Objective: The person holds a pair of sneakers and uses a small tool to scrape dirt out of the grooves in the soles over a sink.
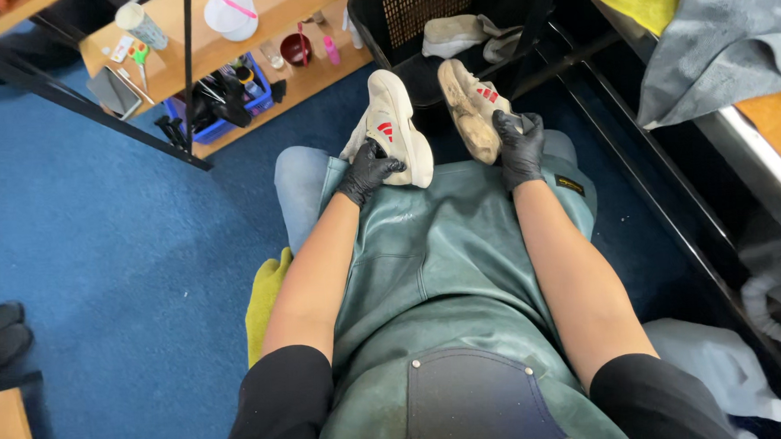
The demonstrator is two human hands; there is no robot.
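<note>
The black-gloved left hand (367,171) has its fingers clamped on a cream sneaker with red stripes (396,128). At three o'clock, the gloved right hand (519,146) grips the dirty-soled matching sneaker (469,108). Either could slide off the slick green leather apron (435,270) if a grip loosens.

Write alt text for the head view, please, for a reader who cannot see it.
Seen from above, a seated person in a green apron holds one cream shoe in each black-gloved hand: left hand, left shoe, right hand, right shoe. Blue carpet lies below.
</note>
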